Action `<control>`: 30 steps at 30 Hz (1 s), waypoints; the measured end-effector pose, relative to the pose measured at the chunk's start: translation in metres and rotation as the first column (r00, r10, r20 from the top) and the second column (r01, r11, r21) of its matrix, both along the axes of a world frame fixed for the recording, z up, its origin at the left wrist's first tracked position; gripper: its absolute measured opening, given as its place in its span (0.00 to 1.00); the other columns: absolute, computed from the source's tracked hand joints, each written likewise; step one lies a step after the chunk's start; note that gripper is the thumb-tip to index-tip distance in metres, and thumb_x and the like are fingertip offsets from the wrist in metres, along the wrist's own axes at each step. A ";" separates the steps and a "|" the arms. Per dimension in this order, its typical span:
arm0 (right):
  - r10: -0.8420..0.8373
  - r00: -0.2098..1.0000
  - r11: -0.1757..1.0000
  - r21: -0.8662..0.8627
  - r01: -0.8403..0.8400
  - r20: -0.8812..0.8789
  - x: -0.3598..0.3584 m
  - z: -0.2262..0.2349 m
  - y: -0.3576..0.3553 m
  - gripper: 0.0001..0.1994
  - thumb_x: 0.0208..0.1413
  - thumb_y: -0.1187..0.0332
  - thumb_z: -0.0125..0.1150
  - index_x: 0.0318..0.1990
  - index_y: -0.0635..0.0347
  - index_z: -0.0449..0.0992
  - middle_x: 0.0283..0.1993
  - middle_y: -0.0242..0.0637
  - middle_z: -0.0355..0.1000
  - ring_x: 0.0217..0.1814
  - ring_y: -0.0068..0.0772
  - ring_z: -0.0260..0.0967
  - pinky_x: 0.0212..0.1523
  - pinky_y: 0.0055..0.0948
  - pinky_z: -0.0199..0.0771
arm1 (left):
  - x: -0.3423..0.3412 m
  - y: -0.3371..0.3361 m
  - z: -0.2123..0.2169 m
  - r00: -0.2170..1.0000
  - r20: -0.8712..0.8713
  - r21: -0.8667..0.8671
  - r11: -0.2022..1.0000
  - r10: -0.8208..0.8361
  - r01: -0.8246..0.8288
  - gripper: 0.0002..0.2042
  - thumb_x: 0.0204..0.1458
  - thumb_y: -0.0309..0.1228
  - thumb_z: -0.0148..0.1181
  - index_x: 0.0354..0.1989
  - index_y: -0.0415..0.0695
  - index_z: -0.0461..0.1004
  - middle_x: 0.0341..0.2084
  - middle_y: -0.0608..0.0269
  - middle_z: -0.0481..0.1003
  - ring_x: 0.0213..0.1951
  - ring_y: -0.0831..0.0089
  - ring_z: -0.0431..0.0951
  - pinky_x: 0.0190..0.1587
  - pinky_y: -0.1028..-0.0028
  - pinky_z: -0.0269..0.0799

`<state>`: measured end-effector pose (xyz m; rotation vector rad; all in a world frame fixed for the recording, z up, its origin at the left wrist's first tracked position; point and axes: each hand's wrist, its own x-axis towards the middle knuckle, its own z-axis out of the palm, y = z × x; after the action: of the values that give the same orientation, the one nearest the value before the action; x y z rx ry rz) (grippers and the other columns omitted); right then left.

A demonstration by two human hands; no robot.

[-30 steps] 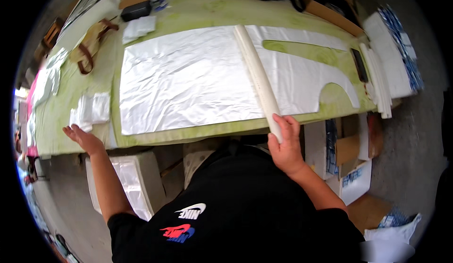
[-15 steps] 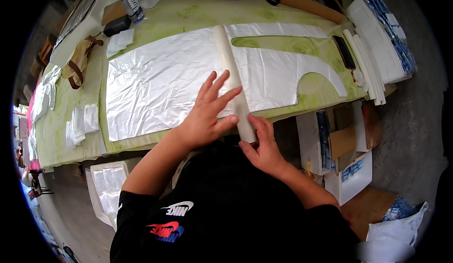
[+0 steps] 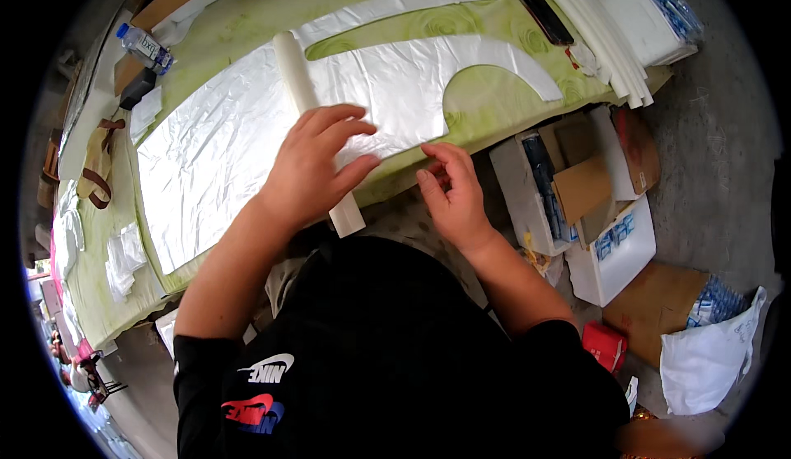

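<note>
A thin, shiny white plastic sheet [image 3: 216, 133] lies spread on the table, creased at its left; on the right it runs out into a long straight strip and a curved one, like an apron. Across it rests a cream-white tube [image 3: 294, 72], its near end jutting past the table edge. My left hand [image 3: 317, 161] is over the tube's near half, fingers apart and thumb stretched out; whether the palm presses on it is hidden. Off the tube, my right hand [image 3: 453, 189] hovers by the table's near edge, fingers loosely bent, thumb apart, holding nothing visible.
A green-patterned cloth [image 3: 494, 117] covers the table. At the right lie a dark phone [image 3: 544, 17] and several white tubes [image 3: 597, 43]. Far left stand a bottle [image 3: 145, 48] and a yellowish bag [image 3: 100, 162]. Foam boxes [image 3: 614, 253] and a white sack [image 3: 713, 352] are low right.
My right hand has come off the tube's near end. My left hand stays over the tube. The view has turned, so the table sits further left and tilted.
</note>
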<state>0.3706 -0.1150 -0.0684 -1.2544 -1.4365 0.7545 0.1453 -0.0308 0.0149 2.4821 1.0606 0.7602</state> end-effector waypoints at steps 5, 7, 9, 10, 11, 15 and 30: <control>0.007 0.997 1.000 -0.009 -0.008 -0.080 -0.002 -0.010 -0.006 0.17 0.62 0.74 0.64 0.58 0.61 0.74 0.58 0.41 0.68 0.41 0.27 0.72 0.39 0.23 0.76 | 0.064 0.042 -0.017 0.977 -0.202 -0.333 0.943 -0.064 -0.007 0.18 0.53 0.43 0.70 0.47 0.45 0.80 0.47 0.54 0.79 0.50 0.56 0.80 0.53 0.62 0.76; -0.019 0.999 1.000 0.009 0.019 -0.040 0.000 -0.011 -0.014 0.16 0.61 0.74 0.64 0.57 0.61 0.75 0.57 0.40 0.68 0.40 0.26 0.72 0.39 0.23 0.76 | 0.075 0.054 -0.025 0.959 -0.275 -0.372 0.928 -0.074 -0.035 0.18 0.52 0.42 0.70 0.46 0.44 0.80 0.45 0.54 0.80 0.48 0.56 0.81 0.52 0.62 0.76; -0.050 0.997 0.998 -0.041 0.048 -0.060 0.005 -0.019 -0.022 0.16 0.61 0.74 0.64 0.56 0.62 0.76 0.57 0.40 0.69 0.40 0.25 0.72 0.39 0.23 0.76 | 0.078 0.063 -0.029 0.957 -0.284 -0.459 0.884 -0.055 -0.086 0.15 0.52 0.41 0.69 0.43 0.43 0.81 0.40 0.53 0.82 0.45 0.55 0.81 0.50 0.63 0.76; -0.071 0.995 0.996 -0.067 0.067 -0.067 0.008 -0.023 -0.027 0.15 0.61 0.74 0.64 0.55 0.62 0.76 0.56 0.40 0.69 0.40 0.25 0.72 0.39 0.23 0.76 | 0.080 0.065 -0.031 0.957 -0.287 -0.474 0.874 -0.037 -0.108 0.15 0.53 0.40 0.68 0.43 0.44 0.81 0.39 0.54 0.82 0.44 0.57 0.82 0.49 0.64 0.76; -0.085 0.994 0.992 -0.094 0.079 -0.066 0.011 -0.025 -0.031 0.15 0.61 0.75 0.64 0.55 0.62 0.76 0.55 0.40 0.70 0.41 0.27 0.73 0.40 0.24 0.76 | 0.079 0.067 -0.033 0.957 -0.289 -0.488 0.863 -0.018 -0.132 0.14 0.54 0.40 0.67 0.43 0.44 0.81 0.38 0.55 0.82 0.42 0.59 0.82 0.48 0.65 0.77; -0.085 0.991 0.996 0.009 0.085 0.103 0.023 -0.022 -0.031 0.14 0.59 0.77 0.64 0.53 0.62 0.77 0.54 0.42 0.73 0.46 0.32 0.73 0.45 0.27 0.76 | 0.066 0.074 -0.039 0.989 -0.085 -0.644 0.751 0.117 -0.144 0.13 0.56 0.39 0.64 0.44 0.44 0.82 0.34 0.61 0.82 0.37 0.69 0.81 0.43 0.69 0.76; 0.090 0.639 0.970 0.079 -0.231 0.764 0.034 0.025 0.068 0.12 0.49 0.69 0.68 0.43 0.51 0.81 0.52 0.31 0.77 0.53 0.43 0.69 0.56 0.41 0.68 | 0.062 0.072 -0.037 0.950 0.028 -0.797 0.580 0.311 -0.166 0.09 0.58 0.35 0.65 0.39 0.41 0.80 0.27 0.69 0.77 0.27 0.82 0.72 0.29 0.77 0.69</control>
<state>0.4046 -0.0474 -0.0433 -1.3848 -2.2735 0.1693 0.2074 0.0416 -0.0219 1.4985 1.3172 0.4016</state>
